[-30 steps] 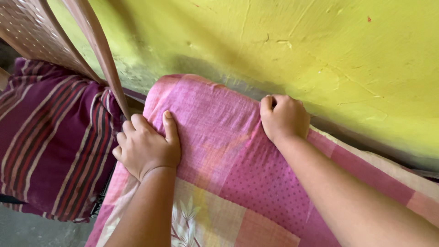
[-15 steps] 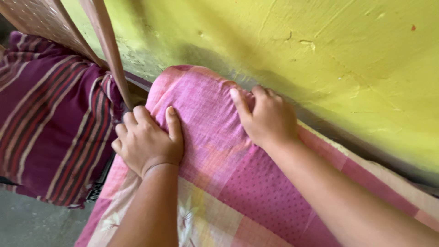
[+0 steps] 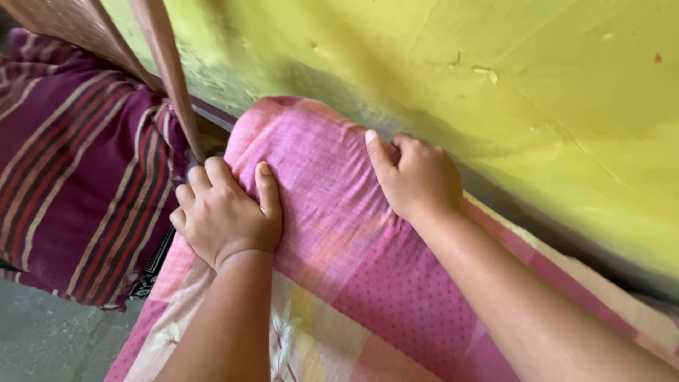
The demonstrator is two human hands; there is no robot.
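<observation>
A pink patchwork sheet point(image 3: 318, 177) covers the corner of a mattress that lies against a yellow-green wall. My left hand point(image 3: 225, 214) presses on the sheet's left edge, its fingers curled down over the side and its thumb flat on top. My right hand point(image 3: 416, 177) rests on the far edge next to the wall, its thumb stretched left across the cloth and its fingers tucked down between mattress and wall. Whether either hand grips a fold is hidden.
A maroon striped cloth point(image 3: 78, 177) is bundled to the left of the mattress. A brown plastic chair leg point(image 3: 170, 71) slants down between them. The yellow-green wall point(image 3: 495, 85) runs along the far side. Grey floor point(image 3: 42, 339) shows at the lower left.
My right hand has slid left along the wall-side edge and opened its thumb across the sheet. My left hand has stayed on the left edge. The view has shifted slightly.
</observation>
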